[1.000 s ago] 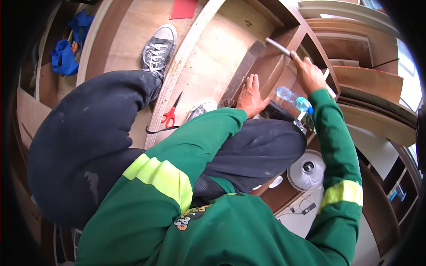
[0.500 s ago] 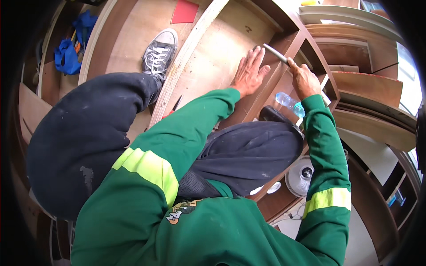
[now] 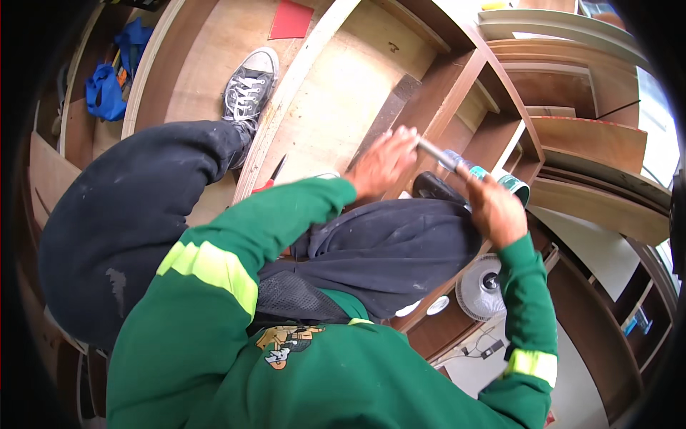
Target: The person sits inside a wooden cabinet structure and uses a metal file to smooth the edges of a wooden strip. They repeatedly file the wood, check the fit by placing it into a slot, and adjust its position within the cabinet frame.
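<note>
My right hand [image 3: 498, 211] grips a slim grey rod-like tool [image 3: 436, 152], whose exact kind I cannot make out. The tool slants up and left above the wooden cabinet frame [image 3: 449, 100]. My left hand [image 3: 384, 161], slightly blurred, has its fingers stretched out, with the fingertips close to the tool's far end; whether they touch is unclear. Beyond the left hand, a dark narrow strip [image 3: 389, 111] lies along the light wooden panel [image 3: 343, 79]. Below the tool are a dark cylindrical object [image 3: 434, 187] and a partly hidden clear bottle [image 3: 451, 156].
A pointed tool with a red handle [image 3: 279, 171] lies left of my left forearm. By my right hand stands a green-and-white container [image 3: 516, 187]. A fan [image 3: 480, 286] is beyond my knee. Stacked boards [image 3: 586, 143] fill the right; a blue bag [image 3: 107, 93] sits far left.
Both hands have come back toward me, the right one with the grey tool. My left hand has left the panel's edge, uncovering the dark strip. The green-and-white container now shows.
</note>
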`<state>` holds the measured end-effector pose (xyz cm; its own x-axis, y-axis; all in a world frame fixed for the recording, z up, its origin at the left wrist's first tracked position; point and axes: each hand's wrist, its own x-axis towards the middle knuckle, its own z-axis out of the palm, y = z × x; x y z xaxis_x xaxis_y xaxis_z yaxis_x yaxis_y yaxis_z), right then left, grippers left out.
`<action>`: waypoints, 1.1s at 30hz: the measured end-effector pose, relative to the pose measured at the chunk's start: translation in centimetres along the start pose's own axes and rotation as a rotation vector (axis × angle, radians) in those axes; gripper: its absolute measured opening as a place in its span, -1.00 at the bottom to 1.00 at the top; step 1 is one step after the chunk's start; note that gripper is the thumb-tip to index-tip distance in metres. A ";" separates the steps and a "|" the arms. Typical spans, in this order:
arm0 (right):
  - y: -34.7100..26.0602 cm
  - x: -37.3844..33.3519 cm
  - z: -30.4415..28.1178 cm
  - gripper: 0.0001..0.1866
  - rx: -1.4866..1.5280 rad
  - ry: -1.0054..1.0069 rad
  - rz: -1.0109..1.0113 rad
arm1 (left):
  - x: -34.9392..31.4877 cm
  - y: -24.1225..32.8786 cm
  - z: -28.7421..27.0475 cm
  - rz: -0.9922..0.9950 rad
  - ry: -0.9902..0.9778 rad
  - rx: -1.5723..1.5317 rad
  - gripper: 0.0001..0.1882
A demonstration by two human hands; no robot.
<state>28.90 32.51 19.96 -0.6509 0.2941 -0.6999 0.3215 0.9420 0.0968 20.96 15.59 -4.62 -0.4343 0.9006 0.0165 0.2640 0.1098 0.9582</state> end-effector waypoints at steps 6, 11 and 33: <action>0.3 4.9 0.7 -0.46 -0.129 0.141 0.010 | 4.3 -2.8 0.7 -0.011 0.127 0.124 -0.38; 3.3 9.0 0.9 -0.48 -0.116 0.209 -0.065 | 9.5 -4.4 -3.6 -0.107 -0.158 0.170 -0.27; 1.4 5.2 -1.0 -0.48 -0.254 0.185 -0.013 | 6.7 -2.4 -1.7 -0.067 -0.153 0.065 -0.29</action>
<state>25.28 35.51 17.14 -0.7755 0.2838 -0.5639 0.1449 0.9494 0.2786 15.96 20.68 -6.32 -0.3181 0.9433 -0.0949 0.2965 0.1941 0.9351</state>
